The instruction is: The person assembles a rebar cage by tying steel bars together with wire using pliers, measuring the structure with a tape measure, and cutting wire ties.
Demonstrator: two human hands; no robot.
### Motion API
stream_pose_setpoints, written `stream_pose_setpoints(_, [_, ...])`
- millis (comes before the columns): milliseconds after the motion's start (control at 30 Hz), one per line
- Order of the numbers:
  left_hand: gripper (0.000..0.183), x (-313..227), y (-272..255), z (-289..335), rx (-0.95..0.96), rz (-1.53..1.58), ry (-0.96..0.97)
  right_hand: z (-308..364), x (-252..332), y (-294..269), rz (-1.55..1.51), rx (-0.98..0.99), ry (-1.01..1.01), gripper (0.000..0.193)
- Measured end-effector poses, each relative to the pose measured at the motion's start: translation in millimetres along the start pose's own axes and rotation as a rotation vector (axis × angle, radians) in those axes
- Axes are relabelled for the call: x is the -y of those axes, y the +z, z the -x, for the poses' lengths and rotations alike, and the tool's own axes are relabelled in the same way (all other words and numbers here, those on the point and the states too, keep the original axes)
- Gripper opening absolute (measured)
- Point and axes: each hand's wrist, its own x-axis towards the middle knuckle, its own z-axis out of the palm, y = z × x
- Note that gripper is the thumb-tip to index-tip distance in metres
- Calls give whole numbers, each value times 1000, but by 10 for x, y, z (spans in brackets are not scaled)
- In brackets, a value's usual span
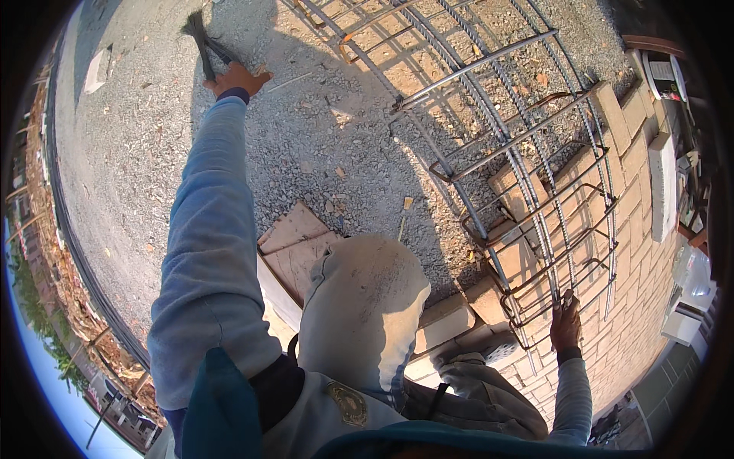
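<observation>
- Left hand point(235, 79) touched the wires point(201, 44), closure unclear; light pinching seemed tidiest.
- Right hand point(566, 324) was at the cage point(503, 135), closure unclear; steadiness seemed wise.

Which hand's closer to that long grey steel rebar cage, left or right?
Right. The right hand is at the near end of the rebar cage; the left hand is well off to its left, at a bundle of thin dark strands.

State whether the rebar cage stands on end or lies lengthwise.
Lying lengthwise: the rebar cage stretches over gravel and paving bricks, one end at the right hand.
</observation>
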Motion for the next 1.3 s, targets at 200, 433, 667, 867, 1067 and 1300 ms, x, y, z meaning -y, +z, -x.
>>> stream_pose_setpoints(200, [69,367,185,185,104,193,-123,-68,6,1,47,59,-9,43])
stream_pose_setpoints(433, [49,1156,497,142,-171,840,-11,-224,133,-149,199,11,-201,36])
stream_pose_setpoints(667, [37,1139,-487,1287,95,2139,6,-517,537,-931,-67,-492,-410,33])
stream_pose_setpoints(867, [26,1274,-1074,2310,240,2357,-170,-1011,2025,-1850,-282,-551,-808,29])
stream_pose_setpoints(1067, [29,734,-1228,3466,139,2257,282,-827,2457,-1934,-727,-285,-793,40])
stream_pose_setpoints(1300, [31,-94,-1812,4998,-140,2132,563,-439,2129,-1669,-886,100,-979,40])
